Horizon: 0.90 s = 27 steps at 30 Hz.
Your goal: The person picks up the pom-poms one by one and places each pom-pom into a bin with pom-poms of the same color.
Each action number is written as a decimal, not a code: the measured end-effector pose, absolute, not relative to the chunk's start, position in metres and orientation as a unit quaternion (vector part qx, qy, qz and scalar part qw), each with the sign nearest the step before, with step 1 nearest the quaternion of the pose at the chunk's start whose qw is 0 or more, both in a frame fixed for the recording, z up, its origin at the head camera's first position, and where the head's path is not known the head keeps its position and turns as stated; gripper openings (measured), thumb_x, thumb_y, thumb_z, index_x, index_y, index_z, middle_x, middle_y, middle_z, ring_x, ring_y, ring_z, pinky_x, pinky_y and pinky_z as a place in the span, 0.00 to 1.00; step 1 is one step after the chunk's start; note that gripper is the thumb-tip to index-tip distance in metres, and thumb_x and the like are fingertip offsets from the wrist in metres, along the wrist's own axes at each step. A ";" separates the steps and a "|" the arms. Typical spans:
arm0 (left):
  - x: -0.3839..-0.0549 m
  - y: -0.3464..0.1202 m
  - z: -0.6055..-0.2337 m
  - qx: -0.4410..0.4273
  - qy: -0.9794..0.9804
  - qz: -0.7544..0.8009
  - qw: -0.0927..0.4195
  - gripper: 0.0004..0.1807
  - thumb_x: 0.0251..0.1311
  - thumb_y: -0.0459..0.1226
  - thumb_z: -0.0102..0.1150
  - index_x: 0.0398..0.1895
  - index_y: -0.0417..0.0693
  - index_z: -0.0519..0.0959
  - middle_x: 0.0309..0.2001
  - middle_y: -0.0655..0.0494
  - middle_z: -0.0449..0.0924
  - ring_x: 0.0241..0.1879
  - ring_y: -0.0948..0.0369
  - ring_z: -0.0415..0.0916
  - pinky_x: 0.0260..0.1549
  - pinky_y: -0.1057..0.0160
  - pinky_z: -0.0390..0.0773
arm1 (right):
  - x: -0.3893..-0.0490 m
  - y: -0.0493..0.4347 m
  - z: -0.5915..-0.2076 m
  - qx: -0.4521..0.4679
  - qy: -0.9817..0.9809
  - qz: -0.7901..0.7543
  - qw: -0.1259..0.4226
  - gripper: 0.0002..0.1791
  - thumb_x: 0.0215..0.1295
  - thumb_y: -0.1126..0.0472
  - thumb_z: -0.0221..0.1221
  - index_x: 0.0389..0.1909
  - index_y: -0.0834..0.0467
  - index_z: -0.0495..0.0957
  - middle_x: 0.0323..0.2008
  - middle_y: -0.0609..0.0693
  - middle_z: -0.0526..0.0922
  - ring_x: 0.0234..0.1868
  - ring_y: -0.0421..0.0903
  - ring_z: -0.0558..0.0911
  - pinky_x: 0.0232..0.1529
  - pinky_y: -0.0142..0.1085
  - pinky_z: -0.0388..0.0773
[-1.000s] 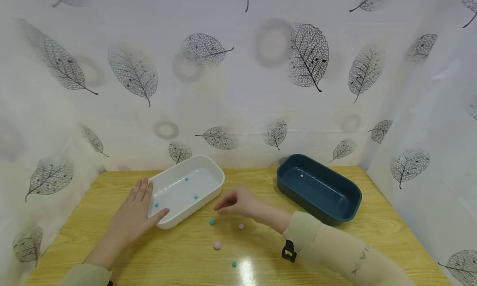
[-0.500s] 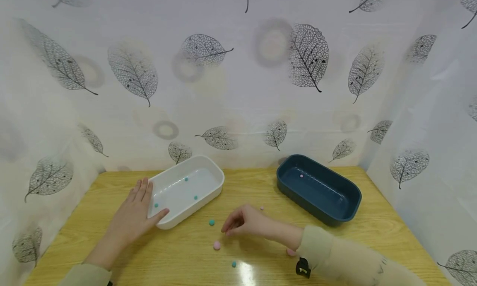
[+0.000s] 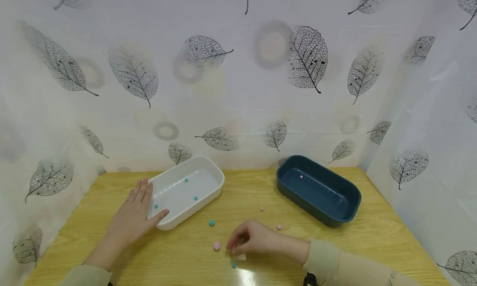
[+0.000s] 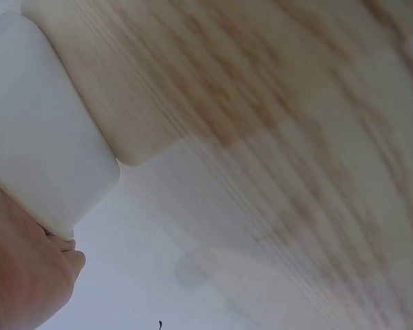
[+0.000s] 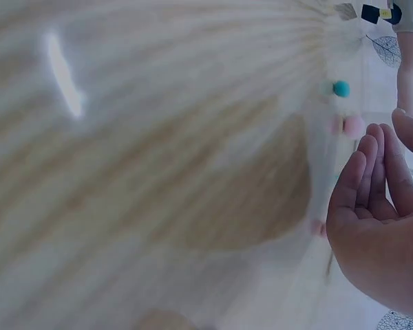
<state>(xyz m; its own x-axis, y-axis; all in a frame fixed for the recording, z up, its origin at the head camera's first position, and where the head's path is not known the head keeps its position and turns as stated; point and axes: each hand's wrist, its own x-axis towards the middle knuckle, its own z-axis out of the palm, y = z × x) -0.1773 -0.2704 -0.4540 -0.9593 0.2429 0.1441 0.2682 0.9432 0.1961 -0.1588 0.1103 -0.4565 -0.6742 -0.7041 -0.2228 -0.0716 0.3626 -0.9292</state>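
My left hand (image 3: 132, 215) lies with straight fingers along the left end of the white tray (image 3: 169, 224), its thumb over the near rim. The left wrist view has the same hand (image 4: 27, 268) against the tray's wall. Over the middle of the table my right hand (image 3: 257, 238) holds nothing that shows. Its fingertips point down just above a small teal ball (image 3: 234, 265), right of a larger pink ball (image 3: 217, 246). In the right wrist view, thumb and fingers of this hand (image 5: 375, 227) are apart, with a pink ball (image 5: 353, 125) beyond the fingertips.
Inside the white tray are three teal balls. A dark blue tray (image 3: 316, 209) at the right holds one tiny pink ball (image 3: 301, 177). Between the trays and hands lie another teal ball (image 3: 211, 223) and small pink balls (image 3: 279, 227). A leaf-patterned curtain (image 3: 238, 91) encloses the table.
My right hand has come away from the white tray's near side, toward the table's front edge and slightly right, uncovering pink balls behind it. My left hand has stayed still.
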 end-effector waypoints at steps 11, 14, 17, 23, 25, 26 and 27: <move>-0.178 -0.271 -0.456 -0.132 -0.983 -0.113 0.064 0.59 0.71 0.65 0.56 0.80 0.20 0.51 0.82 0.23 0.46 0.82 0.29 0.47 0.79 0.31 0.57 | -0.154 0.113 -0.471 -0.287 0.747 -0.508 0.318 0.09 0.60 0.73 0.73 0.42 0.69 0.88 0.35 0.59 0.90 0.31 0.28 0.81 0.34 0.19 0.79; -0.178 -0.271 -0.455 -0.131 -0.983 -0.113 0.063 0.59 0.71 0.65 0.56 0.79 0.20 0.52 0.82 0.23 0.46 0.82 0.29 0.47 0.79 0.31 0.57 | -0.152 0.113 -0.473 -0.303 0.753 -0.496 0.308 0.09 0.59 0.71 0.74 0.41 0.66 0.89 0.34 0.56 0.90 0.32 0.27 0.81 0.36 0.20 0.80; -0.177 -0.271 -0.456 -0.131 -0.983 -0.115 0.064 0.59 0.71 0.64 0.56 0.79 0.20 0.52 0.82 0.23 0.46 0.82 0.29 0.47 0.79 0.32 0.57 | -0.150 0.113 -0.475 -0.321 0.763 -0.479 0.293 0.09 0.59 0.69 0.76 0.40 0.63 0.90 0.35 0.54 0.90 0.33 0.26 0.80 0.37 0.20 0.81; -0.177 -0.271 -0.457 -0.131 -0.982 -0.117 0.068 0.59 0.71 0.64 0.56 0.79 0.20 0.51 0.82 0.23 0.45 0.82 0.29 0.46 0.80 0.33 0.55 | -0.148 0.111 -0.478 -0.351 0.784 -0.440 0.264 0.09 0.58 0.66 0.77 0.39 0.59 0.91 0.35 0.47 0.89 0.33 0.23 0.77 0.38 0.20 0.81; -0.177 -0.271 -0.458 -0.131 -0.982 -0.115 0.067 0.59 0.71 0.64 0.56 0.79 0.20 0.51 0.82 0.23 0.45 0.82 0.29 0.46 0.80 0.33 0.55 | -0.147 0.111 -0.477 -0.363 0.791 -0.424 0.251 0.08 0.58 0.66 0.78 0.39 0.58 0.91 0.34 0.46 0.89 0.33 0.22 0.77 0.37 0.20 0.81; -0.177 -0.271 -0.458 -0.132 -0.982 -0.116 0.070 0.59 0.71 0.64 0.56 0.79 0.20 0.52 0.82 0.23 0.45 0.82 0.29 0.47 0.80 0.32 0.56 | -0.147 0.110 -0.477 -0.369 0.794 -0.417 0.244 0.08 0.58 0.66 0.78 0.38 0.58 0.91 0.34 0.46 0.89 0.33 0.22 0.76 0.37 0.21 0.82; -0.177 -0.271 -0.458 -0.132 -0.982 -0.116 0.069 0.59 0.71 0.64 0.56 0.79 0.20 0.52 0.82 0.23 0.45 0.82 0.29 0.47 0.79 0.32 0.56 | -0.147 0.110 -0.476 -0.375 0.796 -0.410 0.238 0.08 0.58 0.66 0.78 0.38 0.58 0.91 0.34 0.46 0.88 0.33 0.22 0.76 0.37 0.20 0.82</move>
